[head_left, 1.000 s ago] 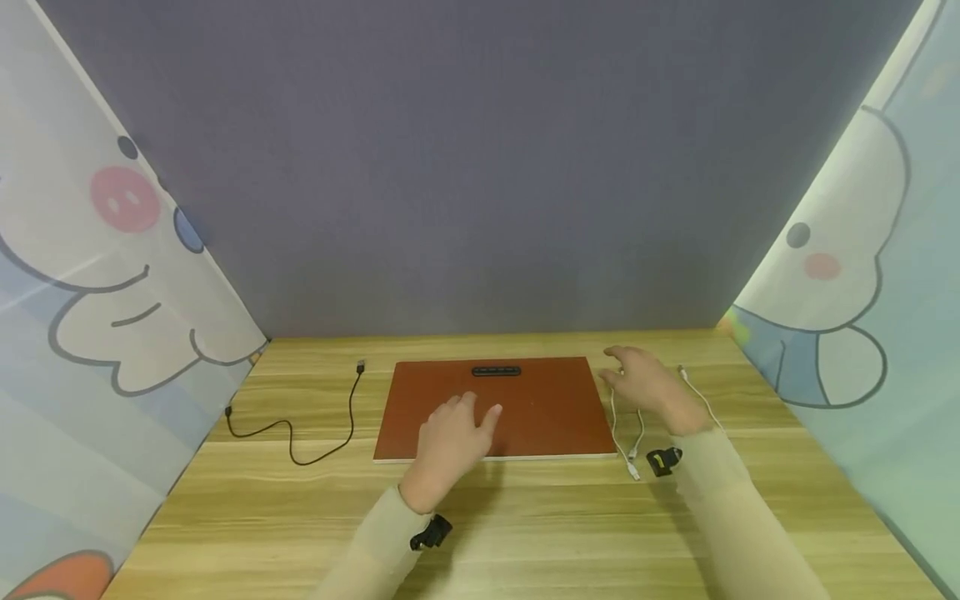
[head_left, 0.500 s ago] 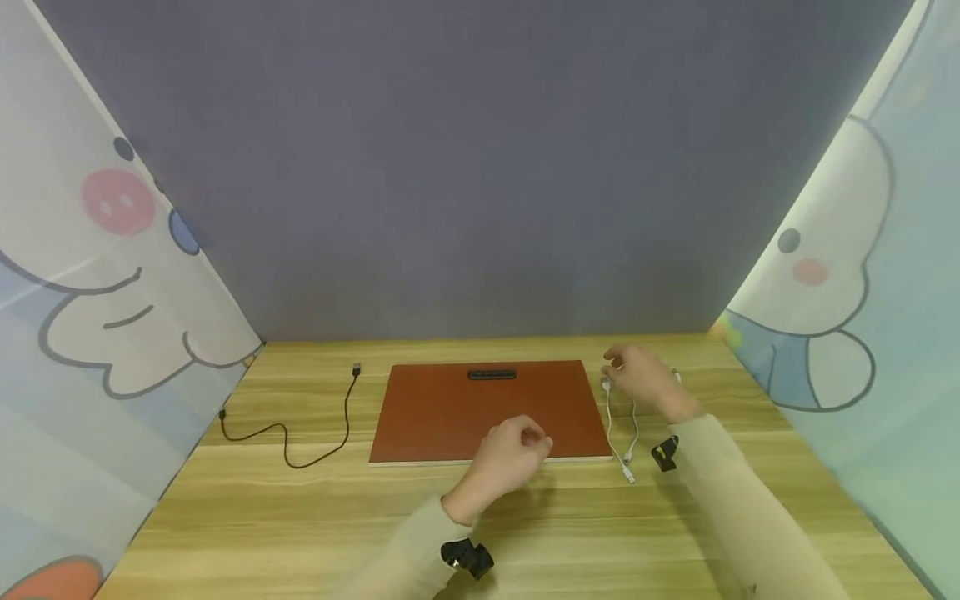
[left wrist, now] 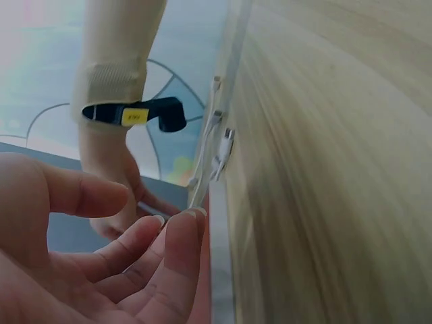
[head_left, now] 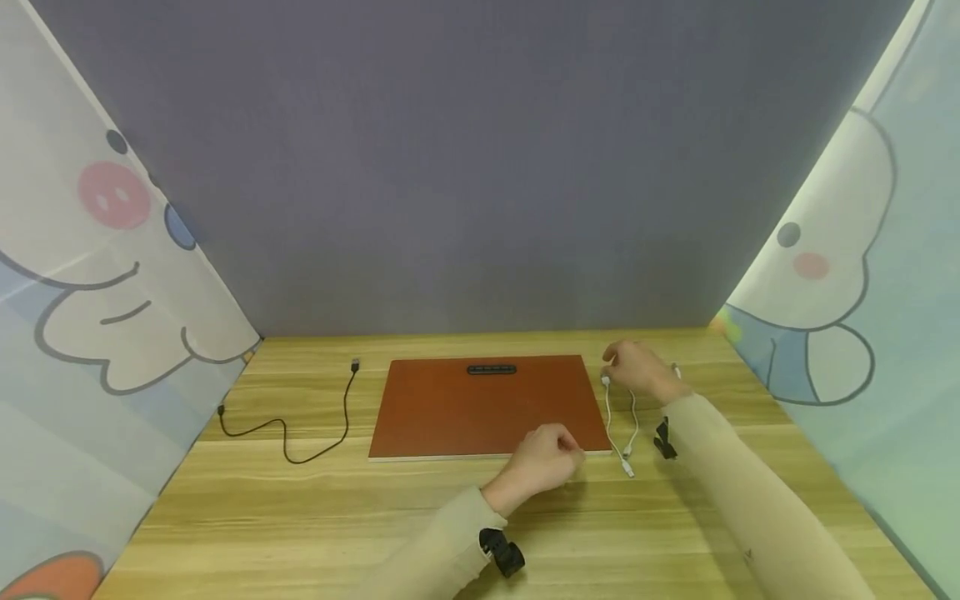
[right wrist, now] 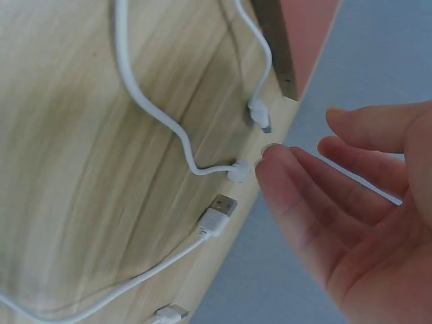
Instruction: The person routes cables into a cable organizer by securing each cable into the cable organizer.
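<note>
Several white USB cables (head_left: 608, 412) lie on the table along the right edge of a reddish-brown board (head_left: 457, 408). My right hand (head_left: 637, 368) is over their far ends, fingers bent and thumb apart. In the right wrist view its fingertips (right wrist: 273, 158) come close to a small white plug (right wrist: 237, 171); whether they touch it I cannot tell. A USB-A plug (right wrist: 217, 213) lies nearby. My left hand (head_left: 542, 458) hovers at the board's front right corner, near the cables' near ends, fingers loosely bent, holding nothing. The left wrist view shows its thumb (left wrist: 94, 194) clear of the fingers.
A black slotted strip (head_left: 491, 369) lies at the board's back edge. To the left, a black USB cable (head_left: 285, 437) is spread on the wooden table (head_left: 300, 525). A grey panel (head_left: 480, 167) rises behind, with cartoon-printed sheets (head_left: 825, 275) on both sides.
My left hand has moved right, from over the board's middle to its front right corner, fingers bending more. My right hand has stayed near the far cable ends, its fingers lowering slightly.
</note>
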Available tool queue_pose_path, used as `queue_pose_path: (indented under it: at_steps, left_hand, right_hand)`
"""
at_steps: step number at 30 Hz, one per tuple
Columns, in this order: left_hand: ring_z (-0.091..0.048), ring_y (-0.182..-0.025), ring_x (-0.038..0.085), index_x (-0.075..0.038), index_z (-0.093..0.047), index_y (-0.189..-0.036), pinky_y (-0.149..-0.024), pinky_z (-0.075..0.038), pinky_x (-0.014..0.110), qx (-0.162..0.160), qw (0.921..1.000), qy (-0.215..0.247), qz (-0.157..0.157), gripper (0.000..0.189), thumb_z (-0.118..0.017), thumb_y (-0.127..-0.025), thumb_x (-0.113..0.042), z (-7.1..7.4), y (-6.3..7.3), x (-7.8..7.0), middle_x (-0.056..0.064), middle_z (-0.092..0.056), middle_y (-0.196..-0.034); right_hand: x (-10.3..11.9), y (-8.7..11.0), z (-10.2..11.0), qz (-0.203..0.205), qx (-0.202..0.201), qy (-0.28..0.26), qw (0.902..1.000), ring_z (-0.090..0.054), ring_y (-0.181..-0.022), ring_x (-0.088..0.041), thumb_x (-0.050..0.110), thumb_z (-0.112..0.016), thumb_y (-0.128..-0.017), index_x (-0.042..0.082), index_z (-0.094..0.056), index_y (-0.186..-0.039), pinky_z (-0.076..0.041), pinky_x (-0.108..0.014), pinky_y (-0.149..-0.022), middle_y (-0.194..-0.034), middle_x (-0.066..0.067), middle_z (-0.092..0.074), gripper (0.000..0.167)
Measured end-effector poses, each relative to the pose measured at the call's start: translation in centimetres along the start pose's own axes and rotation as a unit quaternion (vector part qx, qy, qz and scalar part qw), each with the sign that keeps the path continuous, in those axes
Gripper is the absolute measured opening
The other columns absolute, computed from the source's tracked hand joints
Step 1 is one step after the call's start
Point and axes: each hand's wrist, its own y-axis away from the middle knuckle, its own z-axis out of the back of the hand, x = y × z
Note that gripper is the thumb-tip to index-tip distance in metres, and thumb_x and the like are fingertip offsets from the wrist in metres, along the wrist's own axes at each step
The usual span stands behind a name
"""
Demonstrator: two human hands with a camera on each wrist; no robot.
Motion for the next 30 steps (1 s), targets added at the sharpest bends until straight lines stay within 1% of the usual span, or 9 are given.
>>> queue_pose_path:
  at_steps: [6,10,12,14,17,19,21,23,30]
  left_hand:
    - [-0.057,-0.053,0.016,-0.012,-0.069,-0.095,-0.05,-0.042,0.029,0.02,0.9997,-0.003,0.013,0.008,-0.062,-0.094,-0.016,-0.9,-0.4,-0.2,0.002,-0.065,-0.067]
    - [-0.056,-0.054,0.014,-0.012,-0.07,-0.094,-0.052,-0.042,0.028,0.017,0.9996,-0.016,0.015,0.008,-0.063,-0.092,-0.016,-1.4,-0.6,-0.3,0.0,-0.064,-0.067]
    - [-0.056,-0.054,0.013,-0.012,-0.07,-0.094,-0.052,-0.042,0.028,0.016,0.9996,-0.021,0.013,0.008,-0.063,-0.091,-0.016,-1.7,-0.7,-0.3,-0.001,-0.064,-0.066]
    - [-0.056,-0.053,0.013,-0.012,-0.07,-0.093,-0.052,-0.042,0.027,0.014,0.9996,-0.022,0.013,0.008,-0.063,-0.091,-0.015,-1.9,-0.8,-0.3,0.0,-0.065,-0.065]
    - [-0.056,-0.052,0.012,-0.013,-0.07,-0.092,-0.05,-0.041,0.026,0.015,0.9995,-0.023,0.016,0.008,-0.063,-0.09,-0.015,-2.2,-0.9,-0.5,0.001,-0.065,-0.063]
    - [-0.056,-0.052,0.012,-0.013,-0.07,-0.091,-0.05,-0.041,0.026,0.015,0.9994,-0.024,0.018,0.007,-0.063,-0.09,-0.015,-2.4,-0.9,-0.6,0.001,-0.065,-0.063]
    - [-0.056,-0.052,0.011,-0.013,-0.07,-0.091,-0.05,-0.041,0.026,0.014,0.9994,-0.027,0.019,0.007,-0.063,-0.091,-0.015,-2.5,-1.0,-0.7,0.001,-0.066,-0.064]
    - [-0.055,-0.053,0.011,-0.013,-0.07,-0.091,-0.05,-0.041,0.027,0.012,0.9991,-0.036,0.017,0.008,-0.063,-0.09,-0.015,-2.6,-1.0,-0.9,-0.001,-0.065,-0.065]
    - [-0.053,-0.059,0.013,-0.015,-0.07,-0.091,-0.056,-0.043,0.028,0.007,0.9948,-0.101,0.008,0.007,-0.064,-0.087,-0.014,-3.2,-1.2,-1.6,-0.007,-0.063,-0.074]
  right_hand:
    - [0.2,-0.8,-0.3,-0.015,0.009,0.008,0.9998,-0.061,-0.113,-0.048,0.016,-0.061,-0.098,-0.013,-0.059,-0.127,-0.049,-0.059,-0.094,-0.126,-0.033,-0.061,0.041]
    - [0.3,-1.4,-0.7,-0.036,0.012,0.007,0.9992,-0.061,-0.112,-0.047,0.015,-0.061,-0.099,-0.013,-0.058,-0.126,-0.05,-0.058,-0.092,-0.128,-0.034,-0.059,0.04]
    - [0.2,-1.7,-0.9,-0.044,0.009,0.006,0.999,-0.064,-0.1,-0.04,0.014,-0.062,-0.097,-0.012,-0.061,-0.121,-0.053,-0.052,-0.085,-0.121,-0.031,-0.063,0.036]
    - [0.1,-2.0,-1.1,-0.05,0.006,0.002,0.9987,-0.062,-0.082,-0.029,0.011,-0.063,-0.093,-0.009,-0.064,-0.108,-0.053,-0.042,-0.072,-0.102,-0.023,-0.066,0.025]
    - [-0.1,-2.4,-1.5,-0.053,0.009,-0.003,0.9985,-0.044,-0.058,-0.016,0.006,-0.062,-0.086,0.0,-0.059,-0.079,-0.04,-0.03,-0.053,-0.07,-0.006,-0.053,0.01]
    - [-0.2,-2.5,-1.7,-0.06,0.014,-0.009,0.998,-0.033,-0.052,-0.012,0.004,-0.059,-0.082,0.008,-0.049,-0.068,-0.032,-0.027,-0.049,-0.06,0.001,-0.039,0.018]
    - [-0.4,-2.6,-1.9,-0.07,0.019,-0.013,0.9973,-0.028,-0.05,-0.011,0.002,-0.057,-0.078,0.013,-0.042,-0.062,-0.029,-0.025,-0.047,-0.056,0.004,-0.033,0.024]
    - [-0.6,-2.6,-2.0,-0.083,0.022,-0.021,0.9961,-0.029,-0.05,-0.011,0.0,-0.057,-0.075,0.015,-0.043,-0.059,-0.029,-0.025,-0.046,-0.055,0.005,-0.033,0.026]
    - [-0.8,-2.2,-1.9,-0.132,0.044,-0.072,0.9877,-0.046,-0.048,-0.012,-0.009,-0.064,-0.066,0.011,-0.049,-0.059,-0.043,-0.025,-0.046,-0.056,0.002,-0.044,0.026]
